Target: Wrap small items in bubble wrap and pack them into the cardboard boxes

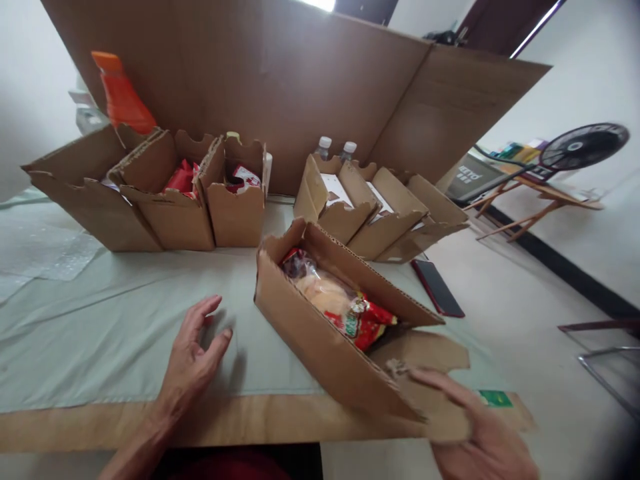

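An open cardboard box (310, 327) lies at an angle on the cloth in front of me. Inside it is a clear and red food packet (335, 297), with pale contents showing through the film. My right hand (480, 427) grips a cardboard flap (440, 400) at the box's near right end, thumb on top and the other fingers out of sight beneath. My left hand (197, 360) hovers left of the box, thumb and fingers apart, with nothing in it.
Cardboard bins (170, 217) with packets stand at the back left, beside an orange bottle (125, 100). More bins (360, 207) stand at the back right, before two white-capped bottles (324, 147). A phone (437, 287) lies at right. A tall cardboard panel (300, 80) rises behind.
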Tool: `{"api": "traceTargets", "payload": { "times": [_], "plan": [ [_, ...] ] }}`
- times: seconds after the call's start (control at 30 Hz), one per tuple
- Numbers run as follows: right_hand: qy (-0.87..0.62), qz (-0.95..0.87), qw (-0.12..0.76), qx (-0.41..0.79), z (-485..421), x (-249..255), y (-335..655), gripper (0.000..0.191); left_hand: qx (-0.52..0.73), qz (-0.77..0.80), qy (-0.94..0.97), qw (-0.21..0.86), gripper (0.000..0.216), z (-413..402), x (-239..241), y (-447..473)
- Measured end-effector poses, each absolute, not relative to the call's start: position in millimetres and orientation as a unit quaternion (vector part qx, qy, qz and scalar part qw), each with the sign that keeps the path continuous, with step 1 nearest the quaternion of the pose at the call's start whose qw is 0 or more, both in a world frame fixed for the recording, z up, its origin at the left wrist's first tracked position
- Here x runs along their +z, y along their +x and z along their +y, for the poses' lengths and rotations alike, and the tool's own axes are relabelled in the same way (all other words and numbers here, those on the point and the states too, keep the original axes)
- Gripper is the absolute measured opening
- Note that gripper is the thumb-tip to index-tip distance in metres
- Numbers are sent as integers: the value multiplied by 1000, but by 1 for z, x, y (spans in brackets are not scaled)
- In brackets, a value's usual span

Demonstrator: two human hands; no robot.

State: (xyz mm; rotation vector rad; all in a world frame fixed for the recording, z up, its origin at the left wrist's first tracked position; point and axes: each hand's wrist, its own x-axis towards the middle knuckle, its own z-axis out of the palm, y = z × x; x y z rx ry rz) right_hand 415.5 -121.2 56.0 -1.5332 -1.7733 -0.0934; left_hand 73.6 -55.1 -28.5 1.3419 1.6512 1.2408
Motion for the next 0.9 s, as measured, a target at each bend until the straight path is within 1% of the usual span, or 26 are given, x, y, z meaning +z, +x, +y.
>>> {"api": "traceTargets", "payload": {
  "times": [0.03, 0.1, 0.13, 0.17, 0.23, 0.3, 0.37, 0.5, 0.57, 0.63, 0.7, 0.8, 0.9],
  "plan": [
    [-663, -625, 410, -52, -129, 51, 424, 40, 468, 625, 521, 345, 54, -54, -28, 75],
    [-734, -504, 452, -55, -140, 38, 435, 55, 465, 595, 546, 363, 60, -47, -24, 81],
    [-741, -485, 463, -45, -144, 31, 439, 62, 463, 576, 561, 372, 64, -44, -21, 85],
    [-734, -501, 457, -31, -148, 22, 441, 66, 459, 555, 577, 385, 67, -40, -18, 89],
    [-710, -574, 408, -3, -153, 4, 442, 59, 441, 510, 607, 421, 69, -35, -14, 100],
    [-688, -629, 362, 18, -153, -12, 438, 49, 425, 472, 623, 457, 65, -33, -13, 110],
    [-678, -652, 339, 35, -143, -20, 429, 42, 430, 458, 619, 472, 61, -33, -13, 119],
    [-638, -672, 372, 64, -89, -7, 408, 32, 482, 484, 570, 457, 57, -30, -10, 120],
    [-616, -673, 395, 108, -50, 3, 400, 32, 509, 495, 549, 440, 58, -19, -6, 113],
    [-605, -671, 401, 153, -11, 8, 395, 32, 527, 500, 542, 423, 62, -4, -4, 105],
    [-599, -669, 399, 182, 18, 4, 389, 31, 523, 510, 545, 412, 64, 11, -8, 99],
    [-589, -675, 396, 198, 40, -13, 381, 29, 492, 544, 556, 390, 67, 25, -23, 94],
    [-592, -680, 388, 192, 42, -30, 380, 26, 482, 574, 555, 361, 61, 24, -41, 95]
  ]
}}
